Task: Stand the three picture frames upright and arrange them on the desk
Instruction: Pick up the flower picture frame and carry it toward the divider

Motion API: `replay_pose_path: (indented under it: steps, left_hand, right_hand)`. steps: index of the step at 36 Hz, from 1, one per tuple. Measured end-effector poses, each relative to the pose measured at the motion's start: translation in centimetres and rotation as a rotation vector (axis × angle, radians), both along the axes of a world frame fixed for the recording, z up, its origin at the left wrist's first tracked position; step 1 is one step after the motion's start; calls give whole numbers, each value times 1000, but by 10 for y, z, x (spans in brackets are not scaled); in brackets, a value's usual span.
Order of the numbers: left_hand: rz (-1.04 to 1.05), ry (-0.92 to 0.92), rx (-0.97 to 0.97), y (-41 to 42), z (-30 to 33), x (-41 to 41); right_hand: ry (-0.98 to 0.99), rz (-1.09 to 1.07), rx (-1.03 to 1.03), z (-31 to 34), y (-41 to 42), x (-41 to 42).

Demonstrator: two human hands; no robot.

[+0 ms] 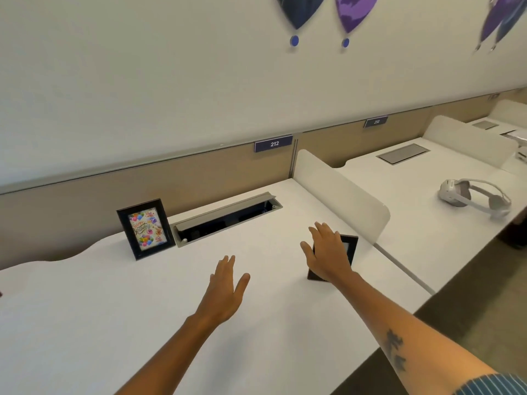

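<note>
A black picture frame (146,228) with a colourful birthday card stands upright at the back left of the white desk (114,309). A second black frame (350,249) stands upright near the desk's right side, largely hidden behind my right hand (328,255). That hand lies against the frame with its fingers spread; whether it grips the frame I cannot tell. My left hand (226,289) hovers open over the middle of the desk, fingers apart, holding nothing. No third frame is in view.
An open cable tray (228,219) is sunk into the desk behind my hands. A white divider panel (342,192) bounds the desk on the right. On the neighbouring desk lies a white headset (473,196). A beige partition (85,195) runs along the back.
</note>
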State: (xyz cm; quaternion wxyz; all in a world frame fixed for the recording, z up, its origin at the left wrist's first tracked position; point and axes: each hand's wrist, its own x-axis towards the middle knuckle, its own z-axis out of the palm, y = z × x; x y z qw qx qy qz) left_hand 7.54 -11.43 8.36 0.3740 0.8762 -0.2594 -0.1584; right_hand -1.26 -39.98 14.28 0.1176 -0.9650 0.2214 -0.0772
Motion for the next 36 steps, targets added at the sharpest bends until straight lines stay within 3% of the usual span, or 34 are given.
replay_pose_path:
  steps: [10,15,21,26,36]
  left_hand:
    - [-14,76,-89,-67,10,-15]
    - [76,214,-157,-111,9,-19]
    - [176,426,-205,-165,-6,-24]
    - [204,524,-208,-207,-19,-26]
    - [272,606,-197,-259,-37,-16]
  right_hand:
    - [-98,-158,87,0,-65,-30]
    - [-223,-324,333,-11,-98,-42]
    - [-245,-470,780,-35,-130,-50]
    - [-203,-459,1032,-54,-151,-52]
    - [-89,-305,1223,-89,-184,-35]
